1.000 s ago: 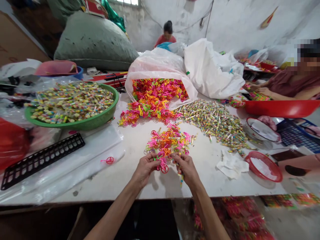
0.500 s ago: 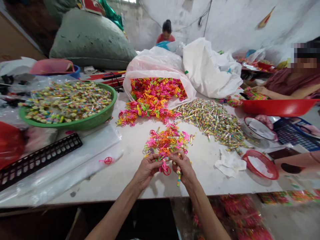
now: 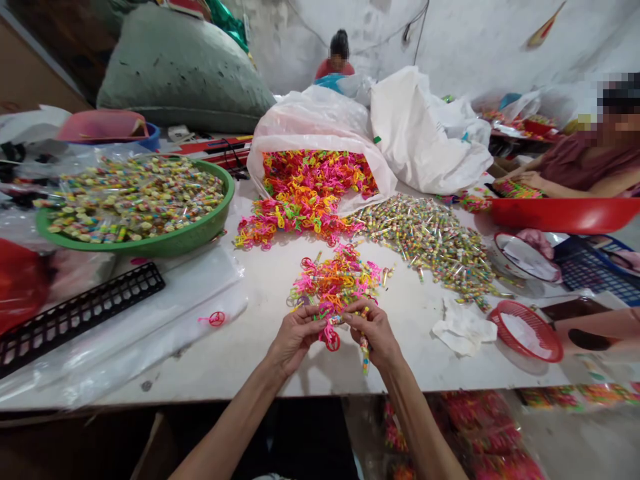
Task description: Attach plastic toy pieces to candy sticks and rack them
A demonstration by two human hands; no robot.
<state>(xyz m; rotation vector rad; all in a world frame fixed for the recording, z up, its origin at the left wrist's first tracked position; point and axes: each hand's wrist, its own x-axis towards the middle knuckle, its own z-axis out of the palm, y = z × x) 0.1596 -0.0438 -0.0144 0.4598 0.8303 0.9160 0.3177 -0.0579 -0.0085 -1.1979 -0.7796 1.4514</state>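
Near the table's front edge, my left hand (image 3: 295,339) is closed in a pinch on a pink plastic piece (image 3: 331,327); a red spoked ring (image 3: 333,341) hangs just below it. Close on the right, my right hand (image 3: 377,333) is closed around slim clear tubes (image 3: 365,360) filled with coloured bits, one pointing down from the palm. Its thumb and fingertip reach the pink piece; what they pinch there is too small to make out. Just beyond both hands lies a small heap of bright plastic pieces (image 3: 340,277).
Behind the heap, a white sack (image 3: 310,110) spills more plastic pieces. A pile of filled tubes (image 3: 430,240) spreads to the right. A green basin (image 3: 200,230) stands left, above plastic sheets (image 3: 195,333) and a black rack (image 3: 90,310). A red basket (image 3: 525,313) sits right; two people are beyond.
My right hand has shifted slightly to the right, away from my left, and the tubes in it have moved along. The left hand stays nearly in place.
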